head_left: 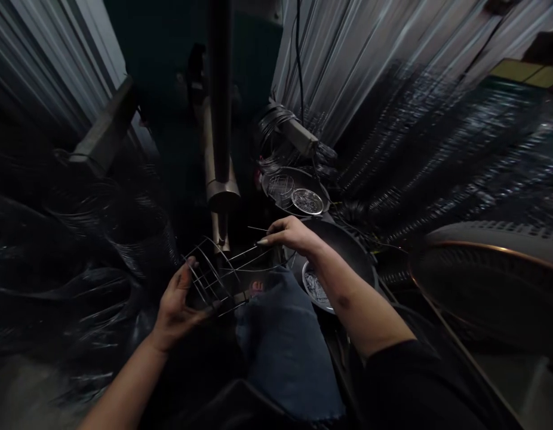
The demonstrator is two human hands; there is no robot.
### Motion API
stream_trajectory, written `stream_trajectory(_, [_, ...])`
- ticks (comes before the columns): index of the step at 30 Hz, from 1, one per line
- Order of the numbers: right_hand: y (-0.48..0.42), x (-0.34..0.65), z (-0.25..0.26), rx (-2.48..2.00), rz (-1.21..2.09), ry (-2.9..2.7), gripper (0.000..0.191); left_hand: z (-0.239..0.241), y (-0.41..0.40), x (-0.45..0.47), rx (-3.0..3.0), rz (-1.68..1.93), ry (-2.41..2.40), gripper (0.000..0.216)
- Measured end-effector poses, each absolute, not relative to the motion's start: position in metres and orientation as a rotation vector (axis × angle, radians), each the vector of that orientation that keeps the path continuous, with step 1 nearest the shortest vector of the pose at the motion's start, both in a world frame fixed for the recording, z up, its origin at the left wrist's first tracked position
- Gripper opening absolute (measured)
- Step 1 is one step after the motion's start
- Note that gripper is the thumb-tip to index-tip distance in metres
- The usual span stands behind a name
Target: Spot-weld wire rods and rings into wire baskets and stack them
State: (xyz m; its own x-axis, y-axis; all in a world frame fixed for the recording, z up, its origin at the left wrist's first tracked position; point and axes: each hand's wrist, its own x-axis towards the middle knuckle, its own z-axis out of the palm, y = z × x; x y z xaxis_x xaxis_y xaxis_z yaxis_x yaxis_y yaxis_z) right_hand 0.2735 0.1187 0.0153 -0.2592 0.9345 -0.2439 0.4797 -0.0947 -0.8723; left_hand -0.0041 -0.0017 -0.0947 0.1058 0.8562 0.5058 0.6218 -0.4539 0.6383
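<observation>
My left hand (178,307) grips the edge of a welded wire frame (214,280), which is curved like a small cage or basket. Several thin ribs cross the frame. My right hand (292,234) pinches a thin metal wire (254,254) just past the frame's far side, and the wire's tip reaches in among the ribs. Below that hand is a dark round pan (343,251), with a small dish of shiny metal pieces (315,288) at its near edge. My denim-covered leg (280,340) lies under the frame.
A round metal tray (294,190) holding a small dish and wire pieces stands beyond my right hand. Above it hangs a wire coil (272,125). A vertical metal pole (220,89) stands ahead, corrugated sheets line both sides, and a large round fan (487,280) sits at right.
</observation>
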Motion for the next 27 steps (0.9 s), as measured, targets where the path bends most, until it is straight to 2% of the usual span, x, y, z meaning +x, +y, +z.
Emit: stream_trajectory(27, [0.145,0.257,0.036,-1.573,1.242,-1.755,0.032,-0.087,0.036,-0.021,2.071,1.284,1.415,0.104])
